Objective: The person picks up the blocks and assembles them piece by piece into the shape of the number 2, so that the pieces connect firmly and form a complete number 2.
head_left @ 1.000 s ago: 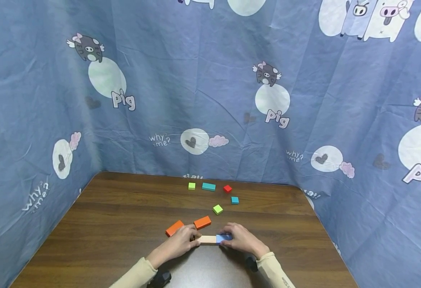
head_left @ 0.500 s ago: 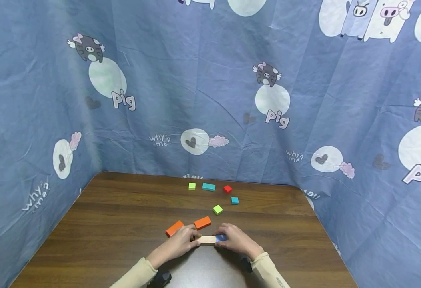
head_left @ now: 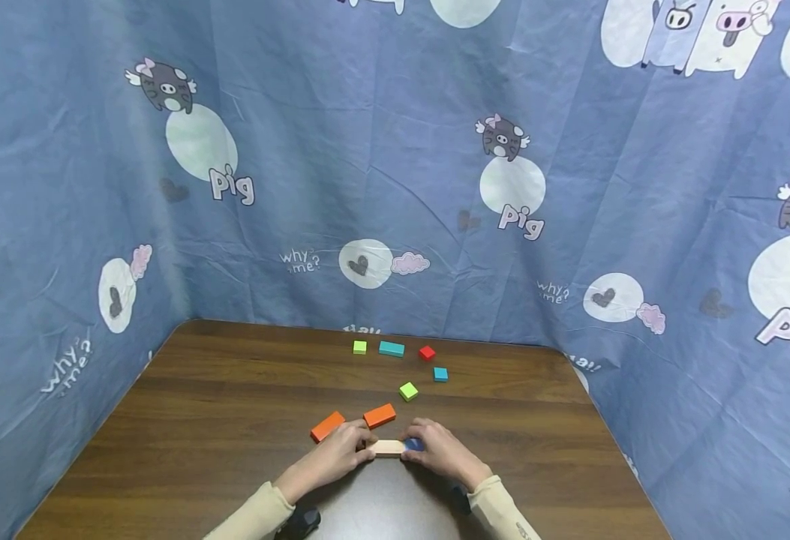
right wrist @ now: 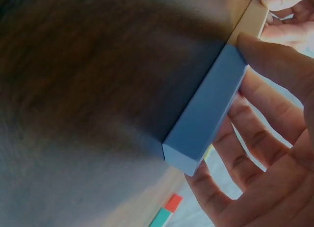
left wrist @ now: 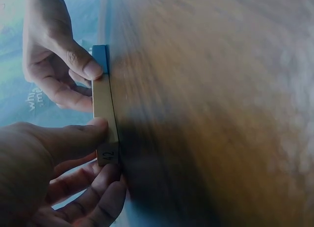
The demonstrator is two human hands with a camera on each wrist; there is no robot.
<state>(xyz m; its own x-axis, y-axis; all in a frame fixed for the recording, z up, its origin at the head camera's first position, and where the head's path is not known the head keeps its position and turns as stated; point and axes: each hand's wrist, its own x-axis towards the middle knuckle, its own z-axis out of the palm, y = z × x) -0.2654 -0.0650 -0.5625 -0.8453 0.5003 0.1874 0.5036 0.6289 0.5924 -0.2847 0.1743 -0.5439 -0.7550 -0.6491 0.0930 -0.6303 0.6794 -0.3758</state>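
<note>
A plain wooden block (head_left: 388, 448) and a blue block (right wrist: 206, 104) lie end to end on the table, in one straight line. My left hand (head_left: 339, 451) pinches the wooden block near its left end, where "42" is printed, as the left wrist view shows. My right hand (head_left: 440, 450) grips the blue block close to the joint, its thumb (right wrist: 267, 55) lying at the seam and fingers along the far side. In the head view this hand covers most of the blue block (head_left: 413, 445).
Two orange blocks (head_left: 379, 415) (head_left: 328, 427) lie just beyond my hands. Farther back are a green cube (head_left: 408, 391), a blue cube (head_left: 440, 374), a red cube (head_left: 427, 352), a teal block (head_left: 391, 349) and another green cube (head_left: 360, 347). A patterned blue curtain (head_left: 395, 187) surrounds the table.
My right hand has slid left along the blue block to its joint with the wooden block. My left hand has stayed in place on the wooden block.
</note>
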